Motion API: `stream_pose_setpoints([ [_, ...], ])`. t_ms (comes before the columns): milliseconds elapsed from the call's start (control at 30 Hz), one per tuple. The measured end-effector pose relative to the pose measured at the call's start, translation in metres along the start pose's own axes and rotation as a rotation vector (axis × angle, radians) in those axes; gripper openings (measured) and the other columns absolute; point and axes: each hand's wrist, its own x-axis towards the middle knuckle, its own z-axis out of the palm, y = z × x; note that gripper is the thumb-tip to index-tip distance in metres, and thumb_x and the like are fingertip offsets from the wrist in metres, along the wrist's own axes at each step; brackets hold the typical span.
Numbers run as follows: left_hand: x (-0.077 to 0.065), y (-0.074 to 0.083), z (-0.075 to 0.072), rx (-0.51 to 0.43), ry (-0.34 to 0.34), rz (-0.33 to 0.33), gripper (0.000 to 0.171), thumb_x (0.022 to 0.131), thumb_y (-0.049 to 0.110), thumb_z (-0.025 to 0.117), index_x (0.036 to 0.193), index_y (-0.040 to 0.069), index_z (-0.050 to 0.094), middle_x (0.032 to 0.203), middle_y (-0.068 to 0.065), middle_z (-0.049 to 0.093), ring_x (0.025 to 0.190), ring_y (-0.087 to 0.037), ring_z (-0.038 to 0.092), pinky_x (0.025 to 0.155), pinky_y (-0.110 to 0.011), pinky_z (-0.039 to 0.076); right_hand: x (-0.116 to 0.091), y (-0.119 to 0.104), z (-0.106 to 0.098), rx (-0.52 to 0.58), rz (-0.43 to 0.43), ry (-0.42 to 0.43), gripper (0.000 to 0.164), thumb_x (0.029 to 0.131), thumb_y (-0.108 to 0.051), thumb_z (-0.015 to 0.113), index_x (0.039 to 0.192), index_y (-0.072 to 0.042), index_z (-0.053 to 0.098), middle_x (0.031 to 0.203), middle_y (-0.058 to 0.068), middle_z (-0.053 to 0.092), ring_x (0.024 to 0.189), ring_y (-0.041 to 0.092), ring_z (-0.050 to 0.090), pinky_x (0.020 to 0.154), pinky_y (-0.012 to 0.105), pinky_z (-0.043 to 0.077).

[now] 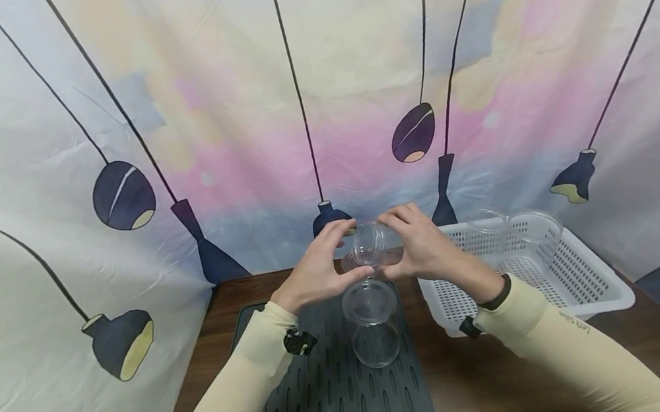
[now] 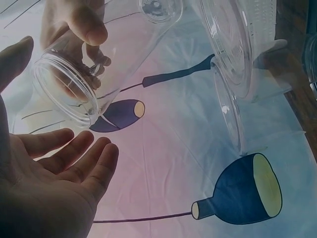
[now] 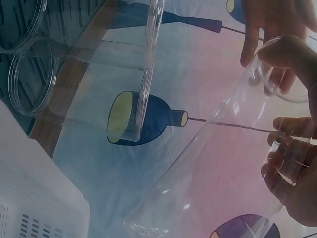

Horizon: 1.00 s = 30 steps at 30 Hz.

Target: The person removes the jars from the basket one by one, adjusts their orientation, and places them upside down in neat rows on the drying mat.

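Observation:
Out in front, my right hand (image 1: 426, 250) holds a clear cup (image 2: 133, 39) tilted on its side, thumb and fingers around its wall. The cup's round rim (image 2: 64, 94) points toward my left hand (image 1: 320, 266). The left hand has its fingers spread and slightly bent, thumb on one side of the rim and fingertips (image 2: 106, 148) close below it in the left wrist view. Beneath the hands, clear cups (image 1: 376, 344) stand on a dark grey ribbed mat (image 1: 330, 398); the hands partly hide those farther back.
To the right, a white perforated plastic basket (image 1: 604, 299) holds clear cups (image 1: 538, 229) that rise above its rim. Mat and basket sit on a dark brown wooden table (image 1: 466, 378). A cloth backdrop (image 1: 225, 110) with printed hanging lamps stands close behind.

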Motion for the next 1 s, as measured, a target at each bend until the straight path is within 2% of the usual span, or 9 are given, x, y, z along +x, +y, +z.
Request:
stream_pose_setpoints([
  [167, 0.0018, 0.0005, 0.001, 0.008, 0.0, -0.001, 0.081, 0.085, 0.045, 0.072, 0.151, 0.016, 0.034, 0.148, -0.004, 0.039, 0.124, -0.021, 0.05, 0.1, -0.041, 0.049, 0.0003, -0.0016, 0.0003, -0.002, -0.008, 0.001, 0.082, 0.057, -0.038, 0.09, 0.125, -0.004, 0.06, 0.119, 0.012, 0.057, 0.11, 0.029, 0.048, 0.092, 0.046, 0.047],
  [333, 0.0035, 0.0008, 0.0015, 0.007, 0.003, 0.006, 0.081, 0.085, 0.044, 0.072, 0.151, 0.014, 0.035, 0.147, -0.007, 0.041, 0.124, -0.023, 0.051, 0.099, -0.041, 0.049, 0.0011, -0.0022, 0.0011, -0.013, -0.018, -0.001, 0.082, 0.057, -0.04, 0.09, 0.125, -0.004, 0.06, 0.119, 0.012, 0.057, 0.11, 0.028, 0.048, 0.092, 0.045, 0.047],
  [633, 0.0041, 0.0013, 0.0025, 0.019, 0.002, -0.007, 0.08, 0.086, 0.044, 0.072, 0.15, 0.014, 0.036, 0.144, -0.005, 0.043, 0.117, -0.023, 0.055, 0.094, -0.041, 0.052, 0.0011, -0.0043, 0.0024, -0.044, -0.025, -0.007, 0.083, 0.058, -0.041, 0.089, 0.126, -0.004, 0.06, 0.119, 0.012, 0.057, 0.11, 0.028, 0.049, 0.091, 0.045, 0.048],
  [1000, 0.006, 0.002, 0.0012, 0.013, -0.007, -0.008, 0.072, 0.088, 0.044, 0.068, 0.147, 0.013, 0.041, 0.14, -0.006, 0.047, 0.112, -0.021, 0.056, 0.09, -0.038, 0.052, 0.0015, -0.0052, 0.0047, -0.067, -0.045, -0.008, 0.085, 0.057, -0.043, 0.09, 0.126, -0.004, 0.06, 0.118, 0.012, 0.058, 0.109, 0.028, 0.049, 0.091, 0.046, 0.048],
])
